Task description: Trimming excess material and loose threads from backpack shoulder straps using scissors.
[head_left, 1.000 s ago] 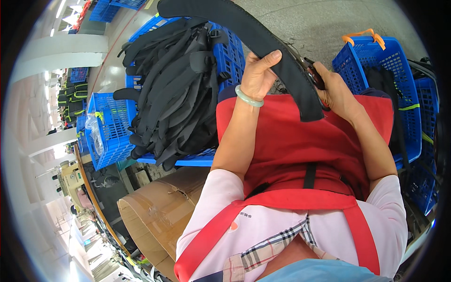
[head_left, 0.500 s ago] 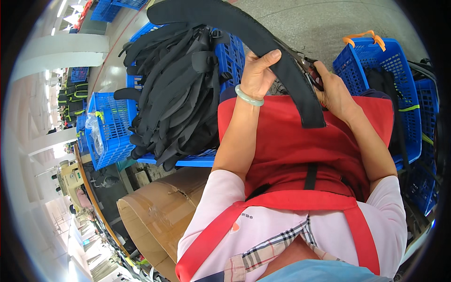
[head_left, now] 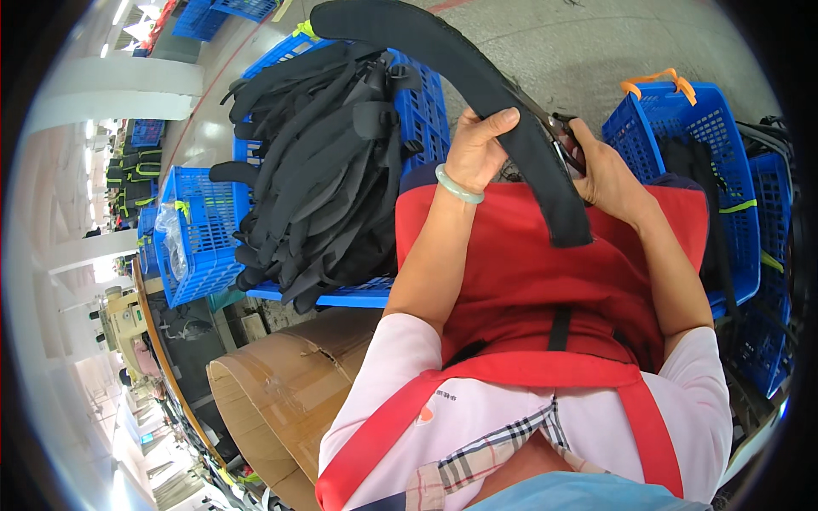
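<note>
Across the far part of the red apron (head_left: 520,272), a curved black padded strap (head_left: 535,160) slants far-left to near-right, fingers of the left hand (head_left: 479,153) clamped on it, the right hand (head_left: 609,175) gripping scissors (head_left: 562,131) along its right edge.

In front of me, my left hand (head_left: 480,152) holds a strap (head_left: 490,89) above my apron (head_left: 528,272), its far end pointing left toward a basket's (head_left: 349,300) far side. My right hand (head_left: 609,175), around the scissors (head_left: 566,132), is just beside the strap's right edge. A pile of straps (head_left: 324,170) lies heaped in that basket. Left of it stands a second basket (head_left: 200,243); nearer my body is a cardboard box (head_left: 285,392). On my right, a third basket (head_left: 711,115) has a fourth basket (head_left: 771,200) just outside it.
</note>
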`<state>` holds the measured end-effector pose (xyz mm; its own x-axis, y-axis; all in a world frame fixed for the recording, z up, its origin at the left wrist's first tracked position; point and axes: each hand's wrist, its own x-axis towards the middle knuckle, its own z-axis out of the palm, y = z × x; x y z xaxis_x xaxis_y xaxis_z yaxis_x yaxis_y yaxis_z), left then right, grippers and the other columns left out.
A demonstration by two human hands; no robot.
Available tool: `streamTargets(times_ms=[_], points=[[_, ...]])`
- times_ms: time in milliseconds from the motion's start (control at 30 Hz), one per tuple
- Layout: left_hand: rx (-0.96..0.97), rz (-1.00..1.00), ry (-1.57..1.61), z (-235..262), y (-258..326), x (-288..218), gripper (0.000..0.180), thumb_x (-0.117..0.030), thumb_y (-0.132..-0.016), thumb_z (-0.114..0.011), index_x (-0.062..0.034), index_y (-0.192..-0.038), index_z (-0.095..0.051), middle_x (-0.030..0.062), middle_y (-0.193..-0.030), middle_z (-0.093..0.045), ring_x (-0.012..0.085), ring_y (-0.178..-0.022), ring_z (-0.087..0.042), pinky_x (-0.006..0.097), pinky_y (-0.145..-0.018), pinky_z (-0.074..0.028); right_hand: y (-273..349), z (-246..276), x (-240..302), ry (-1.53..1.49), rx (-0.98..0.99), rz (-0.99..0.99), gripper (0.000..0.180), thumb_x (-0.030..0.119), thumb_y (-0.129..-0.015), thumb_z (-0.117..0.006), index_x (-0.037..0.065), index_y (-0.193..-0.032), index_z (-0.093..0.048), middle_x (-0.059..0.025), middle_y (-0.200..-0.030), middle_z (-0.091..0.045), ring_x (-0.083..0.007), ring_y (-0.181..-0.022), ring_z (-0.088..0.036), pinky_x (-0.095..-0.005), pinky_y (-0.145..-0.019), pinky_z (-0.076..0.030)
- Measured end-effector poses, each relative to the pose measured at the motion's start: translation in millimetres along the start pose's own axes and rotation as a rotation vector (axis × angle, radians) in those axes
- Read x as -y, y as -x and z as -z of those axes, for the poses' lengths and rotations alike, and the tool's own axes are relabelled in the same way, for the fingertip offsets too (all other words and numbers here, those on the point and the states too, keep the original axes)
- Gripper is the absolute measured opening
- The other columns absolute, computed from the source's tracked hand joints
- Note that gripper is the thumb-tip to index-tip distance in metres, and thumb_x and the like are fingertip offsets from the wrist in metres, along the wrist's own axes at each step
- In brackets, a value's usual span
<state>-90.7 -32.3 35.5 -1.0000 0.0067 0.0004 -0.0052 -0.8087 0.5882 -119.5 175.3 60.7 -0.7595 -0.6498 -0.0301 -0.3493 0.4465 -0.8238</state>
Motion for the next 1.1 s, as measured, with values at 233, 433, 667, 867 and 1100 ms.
streamTargets(times_ms=[233, 433, 667, 867, 1100], points=[[-0.027, -0.036, -0.004, 4, 0, -6, 0.013, 0.002, -0.081, -0.068, -0.0045, -0.092, -0.067, 0.0063, -0.091, -0.068, 0.0185, -0.084, -0.065, 0.035, -0.078, -0.054, 3, 8, -1, 0.061, 0.025, 0.004, 0.051, 0.02, -0.075, -0.072, 0.005, -0.112, -0.04, -0.0146, -0.066, -0.049, -0.0343, -0.065, -0.057, -0.0409, -0.062, -0.043], [0.018, 0.004, 0.015, 1, -2, 0, 0.015, 0.004, -0.082, -0.067, -0.0057, -0.094, -0.068, 0.0046, -0.092, -0.068, 0.0181, -0.085, -0.065, 0.034, -0.079, -0.054, -1, -9, -24, 0.073, -0.043, 0.037, 0.037, 0.015, -0.082, -0.068, 0.002, -0.106, -0.043, -0.021, -0.07, -0.054, -0.0412, -0.069, -0.053, -0.0416, -0.063, -0.043], [-0.022, -0.009, 0.04, 5, -2, -3, 0.015, 0.002, -0.082, -0.067, -0.0061, -0.094, -0.068, 0.0048, -0.093, -0.068, 0.0185, -0.087, -0.065, 0.035, -0.08, -0.054, -1, -8, -10, -0.056, -0.057, 0.035, 0.034, 0.019, -0.084, -0.067, 0.0, -0.102, -0.045, -0.0245, -0.074, -0.054, -0.0438, -0.072, -0.05, -0.0414, -0.065, -0.044], [0.0, 0.027, 0.077, 5, 0, 0, 0.015, 0.002, -0.082, -0.067, -0.0059, -0.095, -0.067, 0.0051, -0.093, -0.067, 0.0192, -0.088, -0.065, 0.036, -0.081, -0.054, -3, -7, -11, -0.021, -0.042, 0.002, 0.034, 0.021, -0.084, -0.068, -0.001, -0.097, -0.046, -0.0236, -0.075, -0.051, -0.0396, -0.069, -0.049, -0.0389, -0.065, -0.044], [-0.015, 0.02, 0.056, 4, -2, 2, 0.015, 0.003, -0.082, -0.067, -0.0059, -0.095, -0.067, 0.0052, -0.094, -0.067, 0.0192, -0.088, -0.065, 0.035, -0.082, -0.054, -5, -13, -26, -0.148, -0.078, 0.023, 0.027, 0.019, -0.086, -0.066, -0.001, -0.091, -0.047, -0.0209, -0.072, -0.049, -0.0312, -0.066, -0.034, -0.0336, -0.061, -0.042]])
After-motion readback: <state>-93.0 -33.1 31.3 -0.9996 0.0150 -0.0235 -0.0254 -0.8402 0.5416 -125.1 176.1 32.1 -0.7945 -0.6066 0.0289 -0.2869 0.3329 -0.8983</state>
